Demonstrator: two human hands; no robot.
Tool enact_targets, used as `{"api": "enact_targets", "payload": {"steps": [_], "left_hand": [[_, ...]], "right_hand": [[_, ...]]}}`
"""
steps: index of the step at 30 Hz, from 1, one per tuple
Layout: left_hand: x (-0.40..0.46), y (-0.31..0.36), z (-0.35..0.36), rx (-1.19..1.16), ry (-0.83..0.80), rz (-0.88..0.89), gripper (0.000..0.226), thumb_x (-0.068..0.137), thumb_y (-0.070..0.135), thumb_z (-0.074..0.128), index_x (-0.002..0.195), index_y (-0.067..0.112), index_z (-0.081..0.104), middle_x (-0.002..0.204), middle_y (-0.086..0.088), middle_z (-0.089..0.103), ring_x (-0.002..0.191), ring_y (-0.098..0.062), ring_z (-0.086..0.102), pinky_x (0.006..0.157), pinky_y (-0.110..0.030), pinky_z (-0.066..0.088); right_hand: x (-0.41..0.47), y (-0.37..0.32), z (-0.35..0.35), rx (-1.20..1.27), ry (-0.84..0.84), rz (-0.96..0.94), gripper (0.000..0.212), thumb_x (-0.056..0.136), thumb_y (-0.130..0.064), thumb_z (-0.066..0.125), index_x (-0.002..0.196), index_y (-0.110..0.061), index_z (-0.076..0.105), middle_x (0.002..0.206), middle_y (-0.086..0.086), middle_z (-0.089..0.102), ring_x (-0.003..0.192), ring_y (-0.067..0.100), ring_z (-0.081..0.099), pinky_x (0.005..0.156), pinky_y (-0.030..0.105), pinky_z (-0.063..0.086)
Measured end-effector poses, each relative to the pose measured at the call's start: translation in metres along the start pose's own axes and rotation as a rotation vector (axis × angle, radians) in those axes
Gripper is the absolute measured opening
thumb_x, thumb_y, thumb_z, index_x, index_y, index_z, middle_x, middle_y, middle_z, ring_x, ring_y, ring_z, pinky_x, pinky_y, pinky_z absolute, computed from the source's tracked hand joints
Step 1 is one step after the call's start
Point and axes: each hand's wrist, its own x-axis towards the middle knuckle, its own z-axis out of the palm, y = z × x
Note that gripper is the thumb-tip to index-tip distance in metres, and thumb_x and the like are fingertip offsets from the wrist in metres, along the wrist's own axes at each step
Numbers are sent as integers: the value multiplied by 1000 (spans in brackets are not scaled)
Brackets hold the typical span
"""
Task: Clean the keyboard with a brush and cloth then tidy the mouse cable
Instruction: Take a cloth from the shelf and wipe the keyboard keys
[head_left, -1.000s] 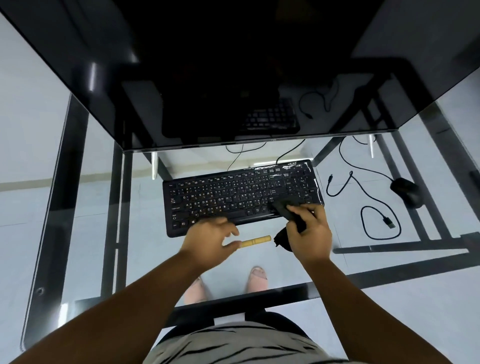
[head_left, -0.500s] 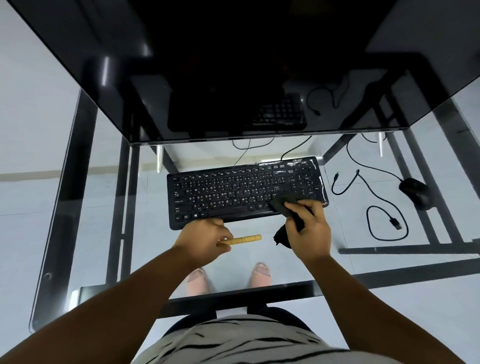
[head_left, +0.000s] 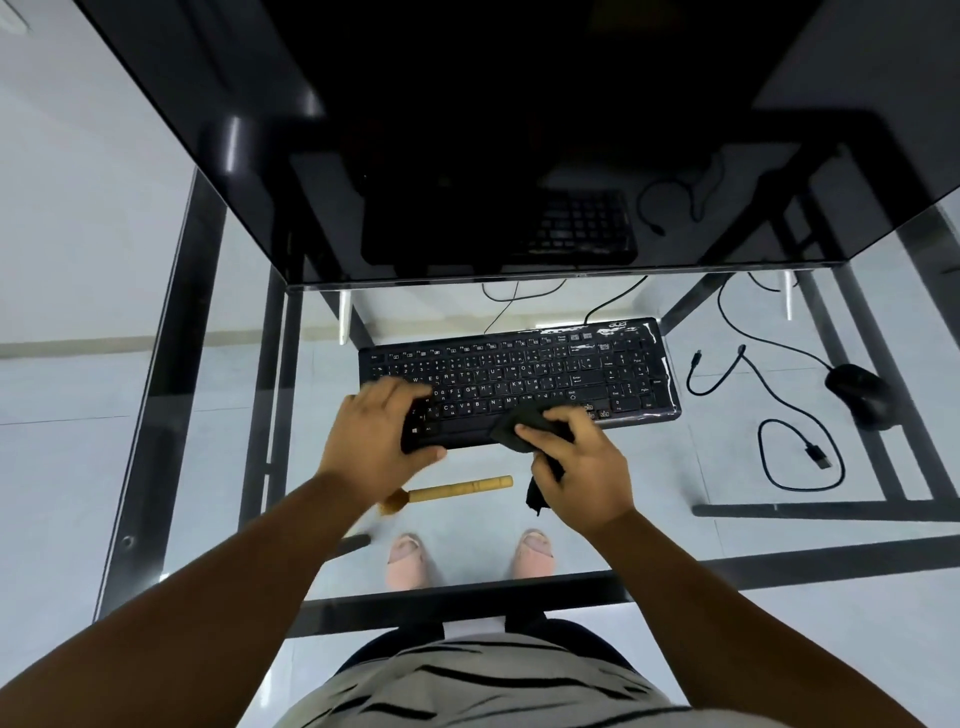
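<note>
beyond both hands, a black monitor (head_left: 519, 130) leans over the glass desk (head_left: 779, 613), its dark screen mirroring the keys and a cable. just under the left hand (head_left: 376, 431) and right hand (head_left: 576, 465) lies the black keyboard (head_left: 519, 376), with an "acer" logo on its far right corner and white key legends too small to read. the left hand grips the keyboard's near left corner, fingers over the keys and thumb under the front edge. the right hand pinches a dark cloth (head_left: 522, 423) and presses it onto the near edge of the keyboard; a tail of cloth hangs below the palm. between the hands, nearer the body, a wooden-handled brush (head_left: 452, 491) lies flat on the glass, its bristles half hidden by the left wrist. well to the right of the right hand sits the black mouse (head_left: 857, 392), its cable (head_left: 789, 441) sprawled in loose loops ending in a usb plug. two feet show through the glass.
</note>
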Motion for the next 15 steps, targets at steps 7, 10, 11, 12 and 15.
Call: {"api": "enact_targets", "payload": {"steps": [7, 10, 11, 12, 15], "left_hand": [[30, -16, -15, 168, -274, -168, 138, 52, 65, 81, 154, 20, -1, 163, 1, -2, 149, -19, -2, 120, -43, 5], [31, -20, -19, 179, -304, -157, 140, 51, 63, 82, 154, 20, -3, 163, 2, -3, 149, -18, -2, 119, -41, 5], [30, -21, -21, 176, -309, -151, 141, 51, 61, 84, 154, 21, -3, 163, 3, -3, 149, -18, -1, 119, -41, 6], [31, -22, -22, 173, -316, -146, 141, 50, 60, 85, 154, 21, -3, 163, 3, -3, 149, -18, 1, 118, -41, 8], [31, -25, -26, 174, -326, -127, 142, 48, 59, 86, 154, 23, -2, 163, 4, -1, 149, -18, 4, 118, -43, 12]], "right_hand": [[2, -5, -5, -79, -125, -86, 33, 77, -19, 64, 103, -36, 75, 113, -4, 58, 94, 18, 60, 61, 27, 54], [-4, 8, -8, -65, -53, 10, 32, 75, -14, 67, 99, -32, 77, 111, -2, 59, 90, 19, 61, 59, 28, 55], [-4, 8, -7, -60, -43, 29, 32, 75, -12, 68, 100, -32, 77, 111, -1, 59, 90, 19, 61, 60, 29, 56], [-3, 6, -7, -54, -42, 32, 33, 76, -12, 69, 100, -31, 77, 111, -1, 59, 91, 20, 61, 60, 30, 56], [14, -11, -5, -39, -109, -41, 32, 78, -13, 66, 100, -33, 77, 113, -2, 58, 95, 21, 59, 64, 31, 55]]}}
